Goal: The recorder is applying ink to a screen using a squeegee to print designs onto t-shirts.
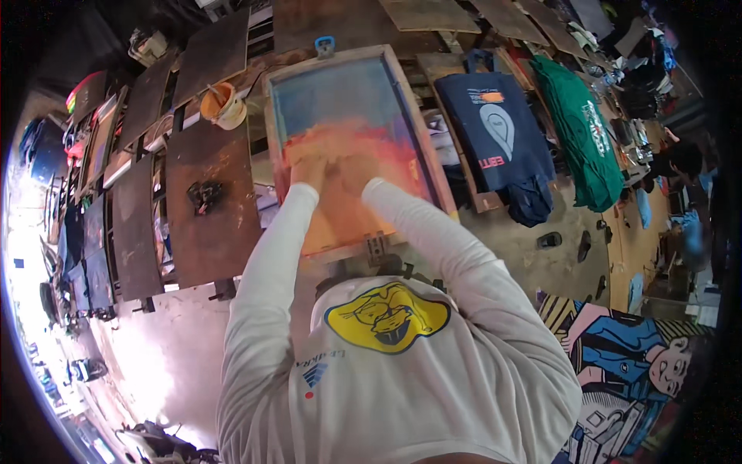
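A wooden-framed printing screen (421, 127) lies in front of me, its mesh bluish at the far end. Orange-red ink (336, 224) is smeared over the middle and near part of the mesh. Both arms reach over the near edge in white sleeves. My left hand (309, 170) and my right hand (352, 174) are side by side low over the ink, with fingers curled. What they grip is hidden by the hands and blends into the orange colour. A metal hinge clamp (376, 246) sits at the screen's near edge, and a blue-handled piece (325, 45) at its far edge.
Left of the screen, a bucket (224, 108) with orange stains stands by a brown board (209, 162) bearing a dark crumpled lump (204, 197). To the right, a navy tote bag (495, 131) and a green bag (576, 127) lie on boards. Sandals (549, 240) lie on the floor.
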Available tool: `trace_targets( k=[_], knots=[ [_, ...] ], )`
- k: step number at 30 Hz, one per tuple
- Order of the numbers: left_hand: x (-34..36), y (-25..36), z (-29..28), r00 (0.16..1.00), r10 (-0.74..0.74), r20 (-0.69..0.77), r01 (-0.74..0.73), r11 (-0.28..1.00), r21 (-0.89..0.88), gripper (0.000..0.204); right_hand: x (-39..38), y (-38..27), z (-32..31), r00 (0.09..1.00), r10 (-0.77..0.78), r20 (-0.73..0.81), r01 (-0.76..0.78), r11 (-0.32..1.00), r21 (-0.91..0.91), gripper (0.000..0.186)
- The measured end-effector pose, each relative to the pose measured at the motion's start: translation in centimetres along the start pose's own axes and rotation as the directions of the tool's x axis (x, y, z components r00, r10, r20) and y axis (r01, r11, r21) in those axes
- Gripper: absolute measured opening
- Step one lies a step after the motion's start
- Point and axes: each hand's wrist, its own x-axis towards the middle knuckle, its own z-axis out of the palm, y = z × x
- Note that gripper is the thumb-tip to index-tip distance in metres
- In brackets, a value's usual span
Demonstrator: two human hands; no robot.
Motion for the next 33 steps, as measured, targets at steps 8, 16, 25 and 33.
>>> trace_targets(
  k=[8, 16, 25, 33],
  knots=[
    [-11.4, 7.7, -4.4, 0.992, -0.109, 0.067, 0.110, 0.994, -0.001, 0.026, -9.7, -3.7, -0.9, 0.992, -0.100, 0.071, 0.093, 0.991, 0.093, 0.030],
    [-3.8, 3.6, -6.4, 0.991, -0.125, 0.039, 0.128, 0.987, -0.094, 0.021, -1.3, -1.4, -1.7, 0.995, -0.101, 0.029, 0.098, 0.992, 0.077, 0.023],
    [-6.5, 0.9, -2.6, 0.989, -0.148, 0.023, 0.147, 0.988, 0.050, 0.023, -2.6, -4.4, -0.4, 0.998, -0.066, 0.001, 0.066, 0.996, 0.063, 0.025],
    [-9.9, 1.1, -4.0, 0.984, 0.133, 0.117, -0.114, 0.982, -0.152, 0.037, -7.3, -4.9, -2.6, 0.991, -0.050, 0.127, 0.039, 0.995, 0.091, 0.026]
  ],
)
